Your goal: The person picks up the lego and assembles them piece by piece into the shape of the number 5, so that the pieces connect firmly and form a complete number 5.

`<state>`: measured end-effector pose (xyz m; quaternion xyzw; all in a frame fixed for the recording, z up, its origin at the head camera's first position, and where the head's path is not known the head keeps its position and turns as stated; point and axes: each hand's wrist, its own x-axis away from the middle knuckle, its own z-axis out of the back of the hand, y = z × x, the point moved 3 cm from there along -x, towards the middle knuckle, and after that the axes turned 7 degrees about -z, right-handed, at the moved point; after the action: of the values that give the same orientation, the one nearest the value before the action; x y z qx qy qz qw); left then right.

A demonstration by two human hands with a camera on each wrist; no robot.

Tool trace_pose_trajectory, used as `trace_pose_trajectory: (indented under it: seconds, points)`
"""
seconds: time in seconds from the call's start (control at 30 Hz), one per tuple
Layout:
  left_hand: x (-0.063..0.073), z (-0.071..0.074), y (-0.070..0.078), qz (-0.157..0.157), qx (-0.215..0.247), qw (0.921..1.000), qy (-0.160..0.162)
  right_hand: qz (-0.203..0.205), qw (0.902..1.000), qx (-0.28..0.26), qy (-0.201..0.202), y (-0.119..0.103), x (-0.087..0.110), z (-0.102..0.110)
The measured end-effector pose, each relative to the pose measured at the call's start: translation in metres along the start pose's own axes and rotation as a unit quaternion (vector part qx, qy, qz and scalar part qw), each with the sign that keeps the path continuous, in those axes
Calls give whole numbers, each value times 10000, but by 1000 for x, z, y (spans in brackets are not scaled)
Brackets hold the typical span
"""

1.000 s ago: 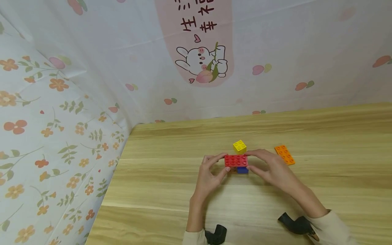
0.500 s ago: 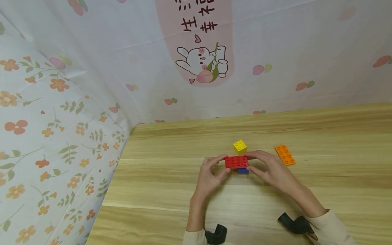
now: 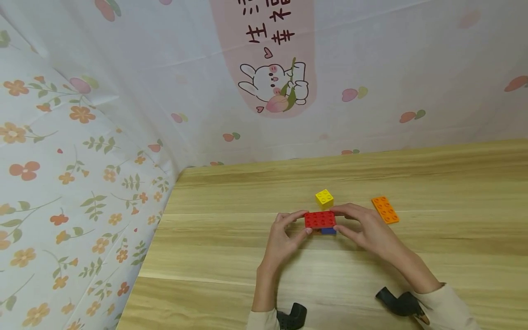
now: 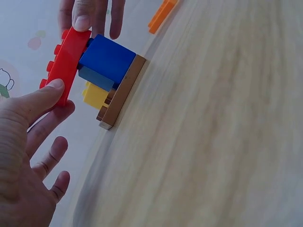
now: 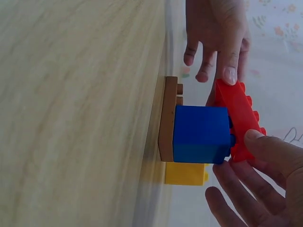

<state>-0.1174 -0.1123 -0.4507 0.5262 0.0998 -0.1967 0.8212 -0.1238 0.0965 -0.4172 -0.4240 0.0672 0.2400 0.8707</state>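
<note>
A flat red toy building brick (image 3: pixel 320 219) with two rows of studs is held from both ends. My left hand (image 3: pixel 280 238) pinches its left end between thumb and fingers, and my right hand (image 3: pixel 367 227) pinches the right end. Beneath it stands a blue brick (image 5: pixel 201 135) on one end of a brown studded plate (image 4: pixel 124 92), which lies on the table. In the right wrist view the red brick is tilted over the blue one, whose studs show in the gap between them. Bare brown studs stick up beside the blue brick, under the red brick's left part.
A small yellow brick (image 3: pixel 324 199) stands just behind the stack. To the right of it, beyond my right hand, lies a flat orange studded plate (image 3: pixel 385 210). A patterned cloth (image 3: pixel 371 59) hangs along the back edge of the wooden table (image 3: pixel 206 256), with another at the left.
Both hands keep their hold on the red brick, which has shifted only slightly. The blue brick, brown plate, yellow brick and orange plate stay in place.
</note>
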Motion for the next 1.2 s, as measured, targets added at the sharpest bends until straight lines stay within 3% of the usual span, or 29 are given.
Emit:
trace_pose_trajectory:
  seconds: [0.47, 1.0, 1.2]
  points:
    - [4, 4, -3, 28, -235, 9997, -62, -393, 9978, -379, -384, 3, 2, -6]
    - [0, -2, 1, 111, 151, 9998, -49, -222, 9989, -269, -317, 7, 2, -1]
    - [0, -3, 0, 88, 82, 9999, -36, -119, 9991, -232, -325, 8, 1, -1]
